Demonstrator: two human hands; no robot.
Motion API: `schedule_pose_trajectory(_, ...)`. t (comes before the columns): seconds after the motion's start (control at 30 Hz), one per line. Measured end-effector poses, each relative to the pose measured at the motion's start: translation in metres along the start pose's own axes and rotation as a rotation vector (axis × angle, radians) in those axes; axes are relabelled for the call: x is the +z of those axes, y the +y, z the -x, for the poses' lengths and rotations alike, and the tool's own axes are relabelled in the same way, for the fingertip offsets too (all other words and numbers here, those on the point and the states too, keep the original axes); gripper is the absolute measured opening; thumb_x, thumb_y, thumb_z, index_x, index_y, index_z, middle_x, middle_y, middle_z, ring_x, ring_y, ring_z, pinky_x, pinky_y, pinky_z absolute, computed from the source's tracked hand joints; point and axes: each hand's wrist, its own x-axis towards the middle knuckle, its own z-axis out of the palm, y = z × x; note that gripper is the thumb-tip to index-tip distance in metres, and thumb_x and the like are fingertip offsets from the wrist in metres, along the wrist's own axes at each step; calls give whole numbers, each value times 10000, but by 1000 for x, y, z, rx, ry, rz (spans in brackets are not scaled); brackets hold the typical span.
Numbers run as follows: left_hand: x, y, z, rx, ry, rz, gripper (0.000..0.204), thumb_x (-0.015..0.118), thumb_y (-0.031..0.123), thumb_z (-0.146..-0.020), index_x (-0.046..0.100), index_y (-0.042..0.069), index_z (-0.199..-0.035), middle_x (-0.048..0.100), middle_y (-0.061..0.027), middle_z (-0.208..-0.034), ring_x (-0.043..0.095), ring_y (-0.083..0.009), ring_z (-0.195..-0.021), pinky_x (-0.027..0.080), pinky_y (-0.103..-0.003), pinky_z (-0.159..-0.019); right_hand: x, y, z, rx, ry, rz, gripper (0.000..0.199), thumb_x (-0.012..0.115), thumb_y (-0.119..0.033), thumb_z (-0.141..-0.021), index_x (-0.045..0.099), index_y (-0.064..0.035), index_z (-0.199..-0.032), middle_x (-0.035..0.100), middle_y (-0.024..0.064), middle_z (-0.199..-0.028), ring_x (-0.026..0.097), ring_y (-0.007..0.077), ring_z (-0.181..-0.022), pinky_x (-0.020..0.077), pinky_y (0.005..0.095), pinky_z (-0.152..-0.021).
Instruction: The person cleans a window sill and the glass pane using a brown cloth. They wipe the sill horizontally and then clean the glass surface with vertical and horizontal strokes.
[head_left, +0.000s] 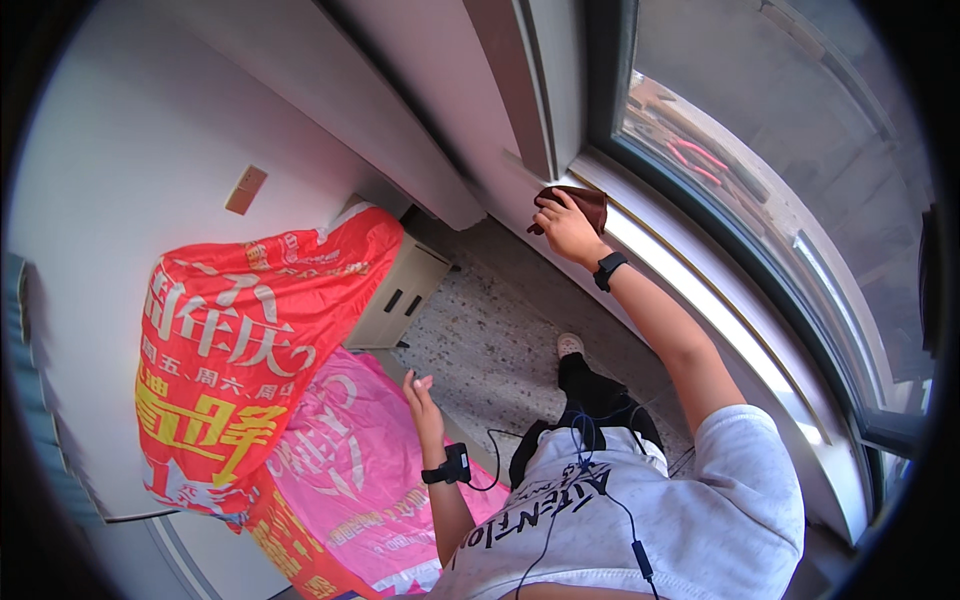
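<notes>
My right hand (pixel 567 226) is closed on a dark brown cloth (pixel 590 204), pressing it against the end of the white window sill (pixel 690 285), where the sill meets the frame. Part of the cloth hangs over the sill's inner edge. A black band circles that wrist. Lower and to the left, my left hand (pixel 421 398) is raised with its fingers apart and nothing in it, in front of a pink banner (pixel 340 450). A black device with a cable is strapped to the left wrist.
A red printed banner (pixel 220 330) drapes over a pale cabinet (pixel 402 290) with dark handles at the left. A wall socket plate (pixel 246 190) sits above it. Beyond the window glass lie red-handled pliers (pixel 698 160). Speckled floor (pixel 470 325) stretches between cabinet and window wall.
</notes>
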Motion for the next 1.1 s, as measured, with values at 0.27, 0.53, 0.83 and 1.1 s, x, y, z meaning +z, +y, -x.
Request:
schedule_pose_trajectory(0.27, 41, 54, -83, 93, -143, 10, 417, 311, 299, -1029, 361, 23, -1337, 597, -175, -1127, 557, -251, -1077, 396, -354, -957, 72, 14, -18, -8, -151, 434, 135, 476, -50, -786, 538, -19, -903, 555, 150, -993, 476, 318, -1128, 329, 418, -1052)
schedule_pose_trajectory(0.53, 13, -6, -167, 29, -159, 38, 429, 327, 300, -1020, 361, 6, -1331, 603, -198, -1097, 578, -265, -999, 430, -361, -907, -50, -9, 81, 138, -281, 125, 232, 502, -120, -820, 567, -52, -1032, 537, 116, -1260, 425, 243, -1280, 261, 423, -1116)
schedule_pose_trajectory(0.83, 64, 73, -290, 289, -360, 33, 394, 347, 284, -1021, 395, 17, -1306, 621, -192, -1079, 600, -276, -1006, 438, -369, -901, -65, 1, 29, 167, -285, -37, 225, 485, -74, -821, 586, -51, -1020, 553, 123, -1252, 453, 231, -1263, 233, 435, -1148)
schedule_pose_trajectory(1.1, 123, 102, -295, 362, -825, 2, 405, 360, 281, -1021, 356, 43, -1348, 609, -134, -1086, 589, -230, -1002, 428, -337, -913, -68, -13, 13, 265, -246, -96, 250, 523, -61, -814, 583, -70, -1057, 585, 114, -1186, 500, 240, -1210, 237, 453, -1140)
